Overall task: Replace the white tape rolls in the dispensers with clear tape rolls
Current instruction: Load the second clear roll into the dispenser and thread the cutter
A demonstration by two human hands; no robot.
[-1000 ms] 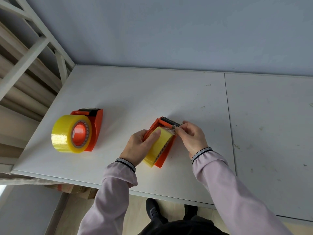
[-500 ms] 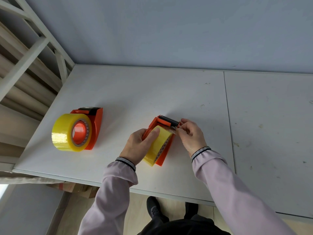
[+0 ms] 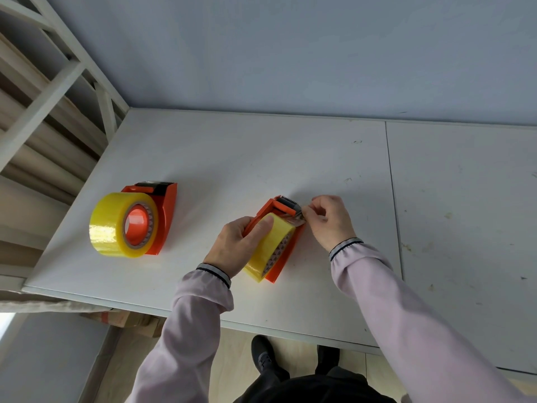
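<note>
Tape dispensers, two of them in orange plastic, sit on the white table (image 3: 261, 158), each loaded with a yellowish clear roll. The left hand (image 3: 235, 245) is wrapped around the nearer dispenser (image 3: 286, 251), thumb lying across the top of its tape roll (image 3: 270, 248) and the other fingers closed behind the orange body, so it holds the dispenser tilted with its toothed cutter end pointing away from the person. The right hand (image 3: 328, 219) is curled nearly closed just beside that cutter, thumb and forefinger pinched on the loose tape end (image 3: 297, 221) drawn off the roll at the blade. Both wrists show pale pink sleeves with dark-striped cuffs.

Well apart to the left, the second dispenser (image 3: 165, 216) rests on the table untouched, its own roll (image 3: 116, 225) facing the camera with the orange hub visible in the core. A seam divides the tabletop to the right of the hands. White shelving frames (image 3: 43, 91) stand beyond the table's left edge.
</note>
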